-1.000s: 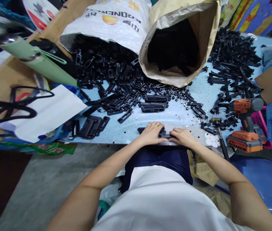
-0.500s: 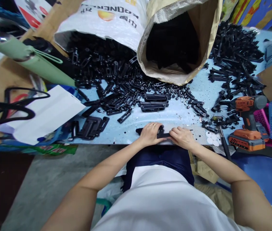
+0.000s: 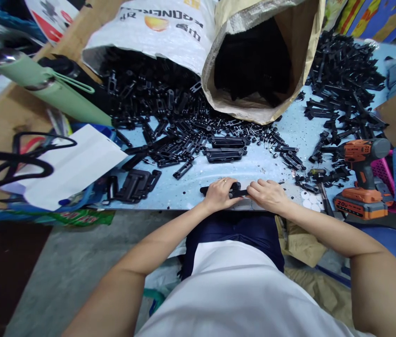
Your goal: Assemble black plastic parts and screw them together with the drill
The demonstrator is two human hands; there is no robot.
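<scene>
At the table's front edge, my left hand [image 3: 220, 194] is closed around a black plastic part [image 3: 235, 190], whose dark end sticks out to the left of the fingers. My right hand [image 3: 266, 194] grips the right side of the same part, with fingers curled over it. A thin dark tip pokes out beyond the right hand. Much of the part is hidden under the fingers. Straight ahead of the hands lie long black assembled pieces [image 3: 225, 154]. Small black links [image 3: 183, 169] are scattered to the left of these.
An orange cordless drill [image 3: 362, 180] stands on the right beside a hammer-like tool [image 3: 325, 199]. Behind are a brown paper sack [image 3: 298, 91] and a white sack [image 3: 148, 37] with spilled black parts. Black pieces [image 3: 134, 186] and a green bottle [image 3: 64, 100] are on the left.
My right hand has shifted slightly, and its forearm and elbow have swung outward to the right. The left hand keeps its hold on the black part.
</scene>
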